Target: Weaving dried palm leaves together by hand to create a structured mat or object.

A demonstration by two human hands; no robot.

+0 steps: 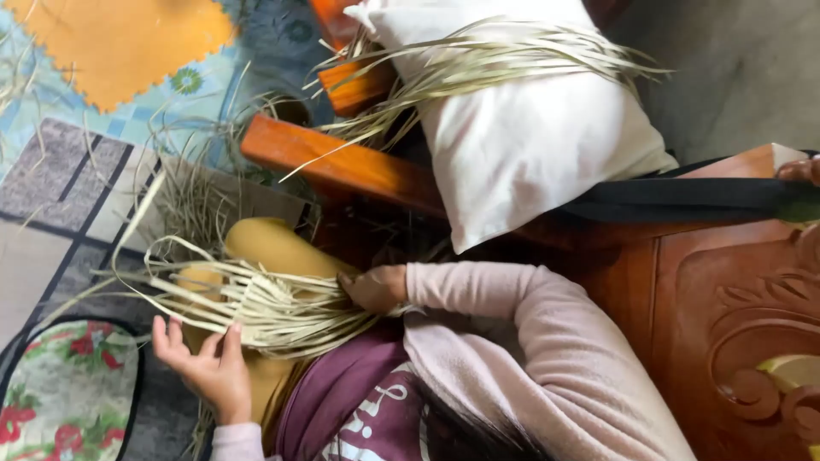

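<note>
Weaving barely begun: left hand (pixel 209 367) half-open under loose palm-leaf strips (pixel 256 307), right hand (pixel 374 288) pinching them; further bundle (pixel 478 64) untouched

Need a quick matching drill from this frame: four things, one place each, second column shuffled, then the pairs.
1. bundle of pale dried straw strips
2. white cloth pillow
3. orange zigzag-edged mat
4. red floral cushion with black edging

A. top left, on the floor
B. bottom left corner
C. across the lap, between both hands
D. leaning on the wooden armrest, upper centre

Pairs: 1-C, 2-D, 3-A, 4-B
</note>
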